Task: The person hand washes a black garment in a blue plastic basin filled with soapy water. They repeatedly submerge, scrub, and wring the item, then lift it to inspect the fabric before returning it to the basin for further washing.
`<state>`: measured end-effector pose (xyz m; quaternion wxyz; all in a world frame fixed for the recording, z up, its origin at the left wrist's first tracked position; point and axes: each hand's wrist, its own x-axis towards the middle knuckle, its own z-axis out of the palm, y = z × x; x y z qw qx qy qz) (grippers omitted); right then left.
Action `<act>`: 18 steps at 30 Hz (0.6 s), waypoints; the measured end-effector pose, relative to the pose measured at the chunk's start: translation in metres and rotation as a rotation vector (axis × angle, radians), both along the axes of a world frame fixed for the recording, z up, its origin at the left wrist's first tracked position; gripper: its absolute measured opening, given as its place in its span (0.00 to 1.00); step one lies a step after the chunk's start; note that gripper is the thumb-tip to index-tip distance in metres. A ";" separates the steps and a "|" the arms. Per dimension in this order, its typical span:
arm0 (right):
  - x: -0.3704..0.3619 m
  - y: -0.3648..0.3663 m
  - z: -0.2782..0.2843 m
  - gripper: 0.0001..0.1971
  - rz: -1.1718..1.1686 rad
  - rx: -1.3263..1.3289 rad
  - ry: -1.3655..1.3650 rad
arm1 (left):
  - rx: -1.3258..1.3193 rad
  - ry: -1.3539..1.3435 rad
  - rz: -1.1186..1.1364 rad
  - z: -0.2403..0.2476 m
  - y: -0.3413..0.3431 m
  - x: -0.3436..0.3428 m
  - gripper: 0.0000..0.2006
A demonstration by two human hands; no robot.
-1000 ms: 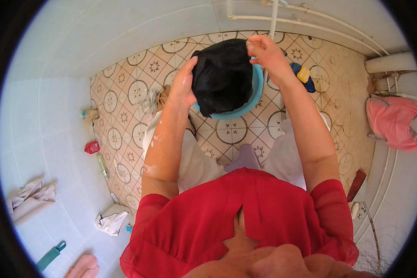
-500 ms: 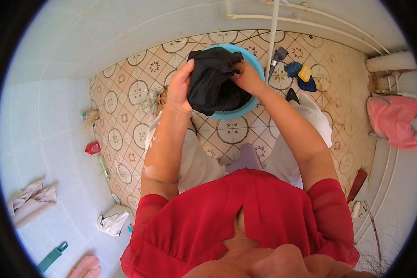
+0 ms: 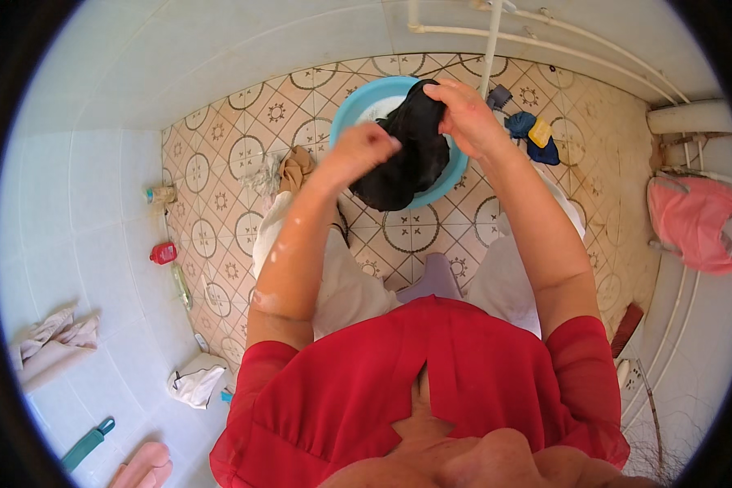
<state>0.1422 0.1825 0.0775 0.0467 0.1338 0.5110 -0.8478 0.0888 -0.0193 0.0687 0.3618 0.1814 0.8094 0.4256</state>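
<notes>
A black cloth garment [image 3: 415, 150] hangs bunched over a light blue basin [image 3: 352, 111] on the floor, its lower end reaching over the near rim. White suds show inside the basin to the left of the cloth. My right hand [image 3: 473, 120] is closed on the upper right edge of the garment, thumb and fingers pinching it. At the garment's left side is my left hand [image 3: 358, 156], smeared by motion with its fingers curled. Whether it grips any of the cloth cannot be made out.
Beside the basin's left lie brown and whitish cloths [image 3: 298, 168]. Right of it, near a white upright pipe [image 3: 492, 49], are a grey brush-like tool [image 3: 500, 98], dark blue cloth [image 3: 542, 153] and a yellow bar [image 3: 540, 131]. A purple stool [image 3: 433, 276] is beneath me.
The garment has been turned and shifted right, uncovering suds in the basin. My right hand now holds its upper edge. My left hand has left the garment's far left edge and moved right and down.
</notes>
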 end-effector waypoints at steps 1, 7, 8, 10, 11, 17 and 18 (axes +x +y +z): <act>0.002 -0.003 0.008 0.07 0.022 -0.033 0.032 | -0.102 0.092 -0.151 -0.012 0.008 0.011 0.17; 0.013 0.009 0.037 0.07 0.095 -0.279 0.174 | -0.214 0.484 -0.077 -0.046 0.022 0.025 0.17; 0.015 0.011 0.042 0.07 0.081 -0.311 0.178 | -0.202 0.493 -0.041 -0.049 0.023 0.024 0.16; 0.021 0.003 0.061 0.08 0.080 -0.361 0.110 | -0.185 0.507 0.033 -0.056 0.023 0.023 0.16; 0.026 -0.001 0.068 0.09 0.076 -0.382 0.077 | -0.213 0.453 0.020 -0.056 0.025 0.022 0.15; 0.022 0.018 0.055 0.10 0.003 -0.288 0.215 | -0.204 0.159 0.087 -0.051 0.034 0.019 0.13; 0.018 0.029 0.052 0.11 -0.041 -0.211 0.198 | -0.120 0.053 0.174 -0.052 0.032 0.016 0.12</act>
